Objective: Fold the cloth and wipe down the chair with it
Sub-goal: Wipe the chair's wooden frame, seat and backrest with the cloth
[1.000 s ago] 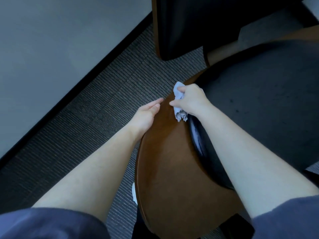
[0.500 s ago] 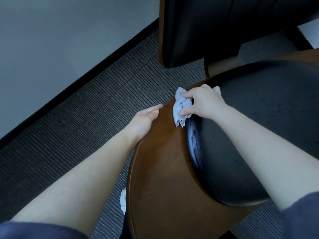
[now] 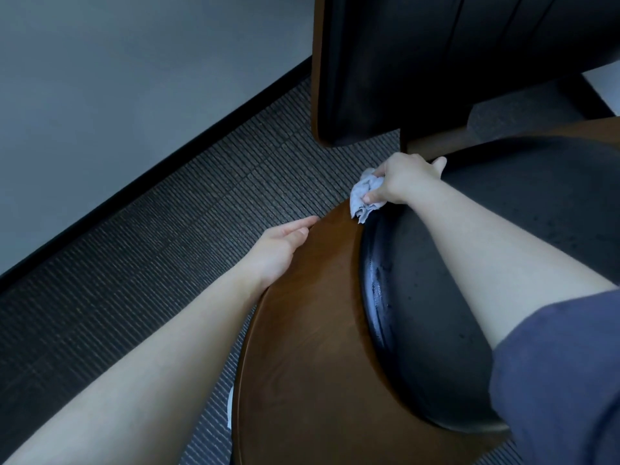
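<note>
The chair has a brown wooden seat shell (image 3: 302, 347) with a black padded cushion (image 3: 503, 246) on it and a dark backrest (image 3: 419, 62) behind. My right hand (image 3: 404, 177) grips a crumpled pale grey cloth (image 3: 364, 198) at the far left edge of the seat, where wood meets cushion. Part of the cloth is hidden inside the fist. My left hand (image 3: 280, 248) rests with straight fingers against the outer left rim of the wooden shell, a short way in front of the cloth.
Dark ribbed carpet (image 3: 151, 263) covers the floor left of the chair. A grey wall (image 3: 117, 95) with a black baseboard (image 3: 161, 172) runs diagonally beyond it. A small white thing (image 3: 230, 409) shows on the floor under the seat's left edge.
My right hand has slid the cloth along the seat edge toward the backrest. The left hand has stayed on the rim. The view has shifted slightly.
</note>
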